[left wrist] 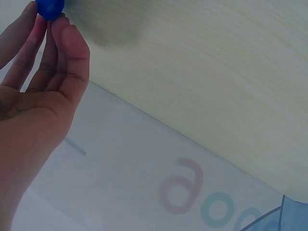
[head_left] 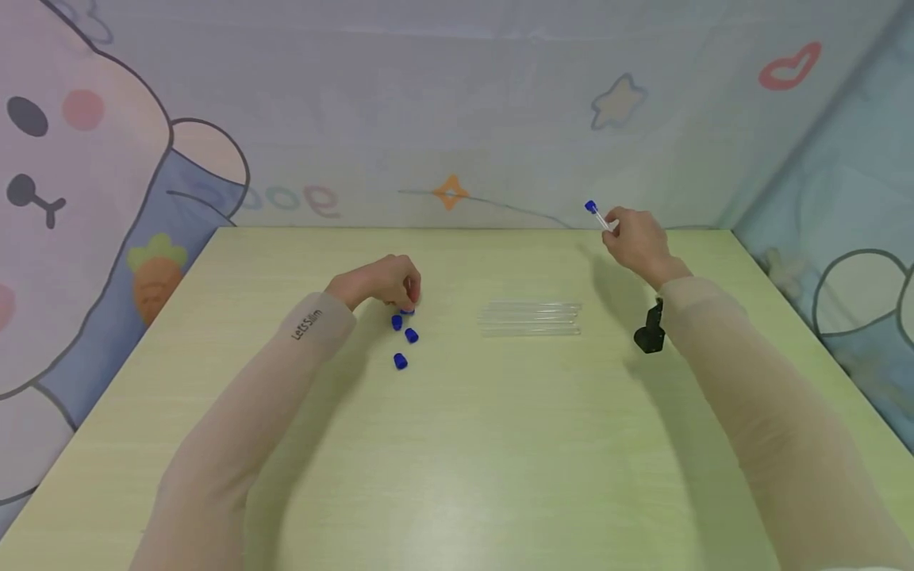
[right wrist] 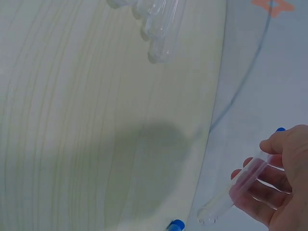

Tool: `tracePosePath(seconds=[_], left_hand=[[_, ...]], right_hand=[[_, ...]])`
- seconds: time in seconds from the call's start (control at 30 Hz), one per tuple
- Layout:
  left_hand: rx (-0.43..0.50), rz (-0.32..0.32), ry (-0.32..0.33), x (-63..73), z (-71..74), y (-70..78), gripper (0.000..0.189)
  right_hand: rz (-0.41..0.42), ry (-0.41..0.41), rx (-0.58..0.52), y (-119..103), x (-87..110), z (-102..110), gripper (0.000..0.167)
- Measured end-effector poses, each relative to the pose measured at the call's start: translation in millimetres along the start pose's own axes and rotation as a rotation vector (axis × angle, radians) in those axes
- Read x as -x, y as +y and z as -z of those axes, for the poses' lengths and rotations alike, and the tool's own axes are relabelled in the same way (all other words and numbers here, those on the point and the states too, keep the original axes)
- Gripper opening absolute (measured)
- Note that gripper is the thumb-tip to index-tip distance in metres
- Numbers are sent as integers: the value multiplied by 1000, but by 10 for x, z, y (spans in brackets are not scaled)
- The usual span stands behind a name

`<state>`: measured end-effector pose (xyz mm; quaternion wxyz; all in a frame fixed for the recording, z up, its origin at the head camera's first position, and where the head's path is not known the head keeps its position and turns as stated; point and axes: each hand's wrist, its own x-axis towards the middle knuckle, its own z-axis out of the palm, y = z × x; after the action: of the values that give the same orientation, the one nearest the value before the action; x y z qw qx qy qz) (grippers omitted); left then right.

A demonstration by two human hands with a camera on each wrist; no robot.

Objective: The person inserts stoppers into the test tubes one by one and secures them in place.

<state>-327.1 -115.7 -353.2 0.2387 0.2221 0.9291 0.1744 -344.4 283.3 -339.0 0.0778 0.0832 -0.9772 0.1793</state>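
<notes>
My left hand (head_left: 389, 281) is low over the table, its thumb and fingertips pinching a blue cap (left wrist: 50, 7). Right by it lie several loose blue caps (head_left: 412, 336), one of them partly behind the fingers in the head view. Raised near the far right of the table, my right hand (head_left: 638, 242) holds a clear test tube (right wrist: 236, 190) with a blue cap (head_left: 591, 206) on one end. The tube slants across the fingers, its rounded end sticking out. Between the hands, several clear test tubes (head_left: 531, 319) lie side by side.
Another blue cap (right wrist: 177, 224) shows at the bottom edge of the right wrist view. The pale wooden table (head_left: 443, 444) ends at a printed cloth (head_left: 500, 103) behind it. A black camera mount (head_left: 650, 333) sticks out below the right wrist.
</notes>
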Motion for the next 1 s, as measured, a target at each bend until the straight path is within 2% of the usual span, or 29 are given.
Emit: tracePosePath(seconds=[0.2, 0.53, 1.0], left_hand=[[7, 0, 3, 8, -5, 5, 4], [25, -6, 13, 3, -17, -2, 5], [17, -9, 25, 26, -12, -20, 4]], right_hand=[[-53, -40, 42, 111, 46, 39, 37], [-90, -68, 93, 320, 119, 58, 38], [-156, -149, 144, 530, 202, 58, 39]])
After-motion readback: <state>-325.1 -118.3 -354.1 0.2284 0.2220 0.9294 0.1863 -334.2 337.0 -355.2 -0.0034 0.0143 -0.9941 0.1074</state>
